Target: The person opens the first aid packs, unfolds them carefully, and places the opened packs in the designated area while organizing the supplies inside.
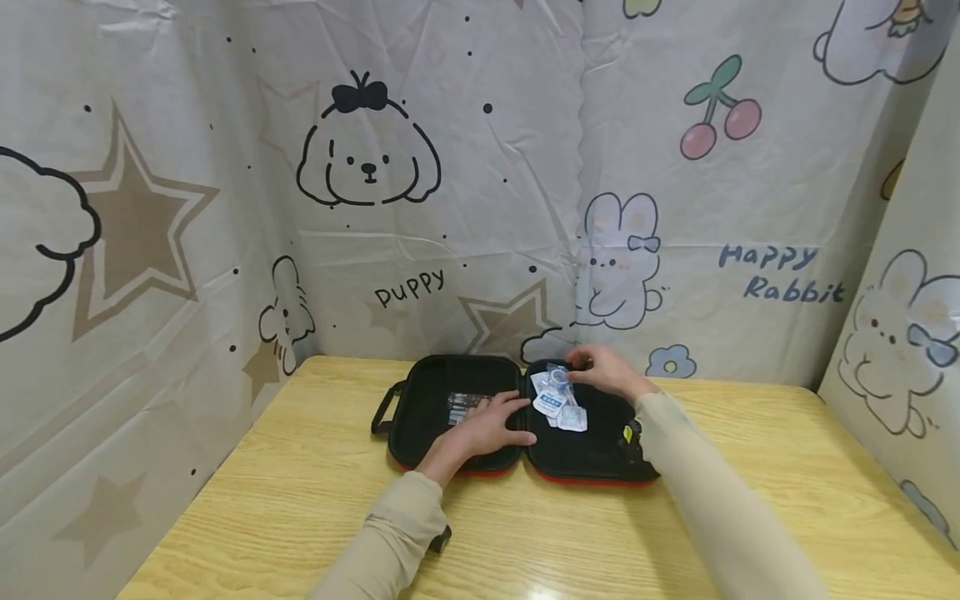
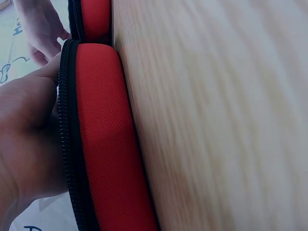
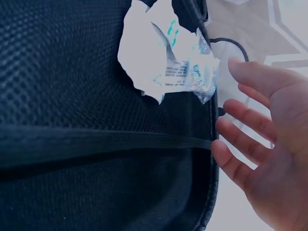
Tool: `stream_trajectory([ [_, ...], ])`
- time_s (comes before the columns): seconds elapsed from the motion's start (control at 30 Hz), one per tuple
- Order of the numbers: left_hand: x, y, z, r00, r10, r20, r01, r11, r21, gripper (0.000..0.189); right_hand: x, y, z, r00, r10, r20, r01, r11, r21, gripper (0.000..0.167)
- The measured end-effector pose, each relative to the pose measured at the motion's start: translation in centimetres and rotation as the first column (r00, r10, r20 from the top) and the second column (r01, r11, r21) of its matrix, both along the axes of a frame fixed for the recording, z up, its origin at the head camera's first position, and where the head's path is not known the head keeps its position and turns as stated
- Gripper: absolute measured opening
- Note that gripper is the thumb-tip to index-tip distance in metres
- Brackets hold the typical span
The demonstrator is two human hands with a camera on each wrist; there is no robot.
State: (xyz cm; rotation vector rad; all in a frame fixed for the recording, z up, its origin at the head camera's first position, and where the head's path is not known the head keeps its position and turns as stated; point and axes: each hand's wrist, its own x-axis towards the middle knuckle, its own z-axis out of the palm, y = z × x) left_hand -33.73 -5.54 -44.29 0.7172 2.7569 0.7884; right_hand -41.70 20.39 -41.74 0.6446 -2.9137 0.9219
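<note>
A zippered case lies unfolded on the table, black inside its left half (image 1: 420,417) and right half (image 1: 581,458), with a red shell (image 2: 106,125). My left hand (image 1: 483,427) reaches over the left half, fingers extended toward the hinge, beside some small clear-wrapped items (image 1: 457,412). Several white packets (image 1: 550,403) lie in the right half near the hinge, a clear plastic-wrapped piece (image 3: 204,72) at their far end. By that piece is my right hand (image 1: 609,372), at the case's far rim. In the right wrist view its fingers are loosely bent with nothing between them.
A carry handle (image 1: 382,408) sticks out from the case's left side. Something black and yellow (image 1: 630,435) sits at the right end, partly behind the right sleeve. An elastic strap (image 3: 96,137) crosses the mesh lining. A patterned cloth (image 1: 480,208) hangs behind the wooden table (image 1: 540,533).
</note>
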Motion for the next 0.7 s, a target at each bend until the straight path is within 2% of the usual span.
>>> stream_trajectory([
  [0.17,0.1,0.0,0.0,1.000,0.002,-0.006,-0.001,1.000,0.004,0.069,-0.4,-0.1,-0.5,1.000,0.018,0.012,-0.018,1.000,0.002,0.043],
  [0.43,0.2,0.0,0.0,1.000,0.001,0.001,-0.001,1.000,0.010,0.069,-1.0,-0.8,-1.7,0.999,-0.018,0.050,0.016,0.999,0.030,0.052],
  [0.7,0.0,-0.2,-0.2,1.000,0.002,-0.011,-0.002,1.000,-0.004,0.070,-1.1,-1.2,-2.4,0.996,-0.047,0.074,0.042,0.997,0.069,0.043],
])
